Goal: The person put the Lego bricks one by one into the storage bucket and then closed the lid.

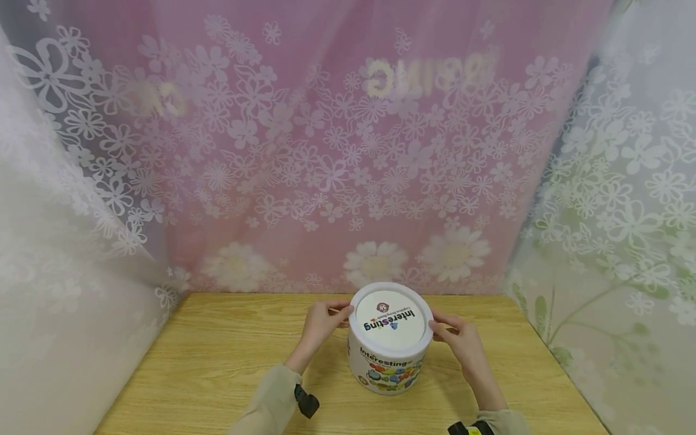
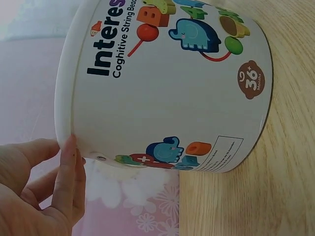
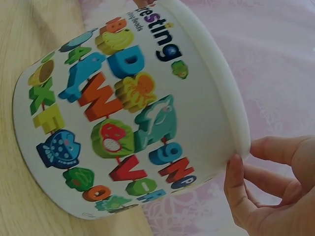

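A round white tub (image 1: 363, 356) of string beads stands upright on the table, with colourful printed letters, animals and fruit on its side. Its white lid (image 1: 394, 329) sits on top and carries the word "Interesting". My left hand (image 1: 322, 324) pinches the lid's rim at the left side, and the left wrist view shows thumb and fingers (image 2: 65, 182) right at that edge. Across from it, my right hand (image 1: 466, 345) pinches the rim at the right. The right wrist view has the thumb and fingers (image 3: 236, 179) at the lid's lower edge. What is inside the tub is hidden.
The light wood table (image 1: 234, 350) reaches back to a pink flowered curtain (image 1: 326, 151). Pale flowered curtains hang along the left (image 1: 65, 272) and right (image 1: 614, 241) sides. A black wrist camera (image 1: 307, 403) is strapped over the left sleeve.
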`<state>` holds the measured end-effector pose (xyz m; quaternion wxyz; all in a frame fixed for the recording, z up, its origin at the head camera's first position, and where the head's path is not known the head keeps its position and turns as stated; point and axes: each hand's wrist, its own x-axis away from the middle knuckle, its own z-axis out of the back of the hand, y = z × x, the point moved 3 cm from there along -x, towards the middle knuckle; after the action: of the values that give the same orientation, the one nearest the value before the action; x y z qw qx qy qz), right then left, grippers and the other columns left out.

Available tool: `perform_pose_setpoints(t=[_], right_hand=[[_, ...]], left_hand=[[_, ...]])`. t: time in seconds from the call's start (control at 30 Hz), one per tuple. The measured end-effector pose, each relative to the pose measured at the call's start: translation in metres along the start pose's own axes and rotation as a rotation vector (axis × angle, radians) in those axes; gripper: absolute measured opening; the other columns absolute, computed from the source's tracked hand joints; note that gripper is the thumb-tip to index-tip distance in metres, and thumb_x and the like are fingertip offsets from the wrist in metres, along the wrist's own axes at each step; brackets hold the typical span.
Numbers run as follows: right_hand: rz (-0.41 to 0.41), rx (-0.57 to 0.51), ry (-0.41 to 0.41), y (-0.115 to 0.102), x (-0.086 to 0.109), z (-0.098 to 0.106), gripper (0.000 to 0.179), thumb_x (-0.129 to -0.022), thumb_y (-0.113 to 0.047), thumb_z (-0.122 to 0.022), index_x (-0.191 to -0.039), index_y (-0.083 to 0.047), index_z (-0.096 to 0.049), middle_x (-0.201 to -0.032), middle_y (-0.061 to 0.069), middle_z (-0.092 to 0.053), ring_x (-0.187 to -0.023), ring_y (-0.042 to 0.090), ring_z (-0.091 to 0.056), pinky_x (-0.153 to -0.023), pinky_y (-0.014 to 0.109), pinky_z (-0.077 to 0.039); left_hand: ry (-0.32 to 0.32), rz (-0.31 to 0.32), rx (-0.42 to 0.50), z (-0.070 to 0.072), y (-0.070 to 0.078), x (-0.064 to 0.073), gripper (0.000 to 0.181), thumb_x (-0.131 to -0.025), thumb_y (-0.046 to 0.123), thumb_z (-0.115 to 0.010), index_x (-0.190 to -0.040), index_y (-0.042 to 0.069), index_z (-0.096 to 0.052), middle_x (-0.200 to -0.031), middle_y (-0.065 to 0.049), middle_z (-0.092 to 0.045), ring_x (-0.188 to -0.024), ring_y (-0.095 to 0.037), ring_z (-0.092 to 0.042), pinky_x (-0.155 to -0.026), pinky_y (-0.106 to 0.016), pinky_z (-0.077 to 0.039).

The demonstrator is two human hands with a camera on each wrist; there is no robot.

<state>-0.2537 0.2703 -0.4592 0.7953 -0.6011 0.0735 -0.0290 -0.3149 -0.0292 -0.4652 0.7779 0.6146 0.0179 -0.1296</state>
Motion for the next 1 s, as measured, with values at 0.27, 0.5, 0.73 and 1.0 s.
perform_pose_setpoints(t=[0.27,0.5,0.73,1.0], right_hand=[[-0.046,0.013,-0.008,0.007,0.003,-0.001,0.047,-0.100,-0.024,-0.066,-0.140,0.000,-0.059,-0.142,0.022,-0.056,-0.088,0.009,-0.069,-0.097,0.034,-0.054],[-0.042,0.027,-0.001,0.009,0.002,-0.002,0.047,-0.100,-0.025,-0.067,-0.139,0.000,-0.061,-0.144,0.022,-0.055,-0.087,0.009,-0.070,-0.094,0.034,-0.055],[-0.041,0.038,0.004,0.011,0.002,-0.001,0.046,-0.100,-0.025,-0.068,-0.138,-0.001,-0.062,-0.142,0.022,-0.056,-0.086,0.010,-0.070,-0.088,0.027,-0.056],[-0.007,0.059,0.015,0.012,0.003,-0.002,0.045,-0.099,-0.022,-0.068,-0.137,0.001,-0.062,-0.139,0.024,-0.057,-0.083,0.007,-0.070,-0.082,0.024,-0.058]], left_hand=[[-0.010,0.022,0.002,-0.001,-0.004,0.002,0.032,-0.097,0.021,-0.071,-0.118,-0.003,-0.073,-0.098,-0.015,-0.071,-0.079,-0.021,-0.074,-0.071,-0.032,-0.063],[-0.004,0.039,0.022,-0.001,-0.006,0.002,0.032,-0.097,0.021,-0.071,-0.119,-0.002,-0.073,-0.097,-0.014,-0.069,-0.081,-0.021,-0.074,-0.075,-0.037,-0.063],[-0.003,0.037,0.010,-0.001,-0.006,0.003,0.031,-0.097,0.021,-0.071,-0.118,-0.002,-0.073,-0.096,-0.013,-0.070,-0.080,-0.020,-0.073,-0.071,-0.030,-0.063],[-0.006,-0.012,-0.045,-0.002,-0.005,0.006,0.031,-0.098,0.021,-0.070,-0.119,-0.001,-0.073,-0.101,-0.014,-0.073,-0.081,-0.023,-0.073,-0.073,-0.038,-0.064]])
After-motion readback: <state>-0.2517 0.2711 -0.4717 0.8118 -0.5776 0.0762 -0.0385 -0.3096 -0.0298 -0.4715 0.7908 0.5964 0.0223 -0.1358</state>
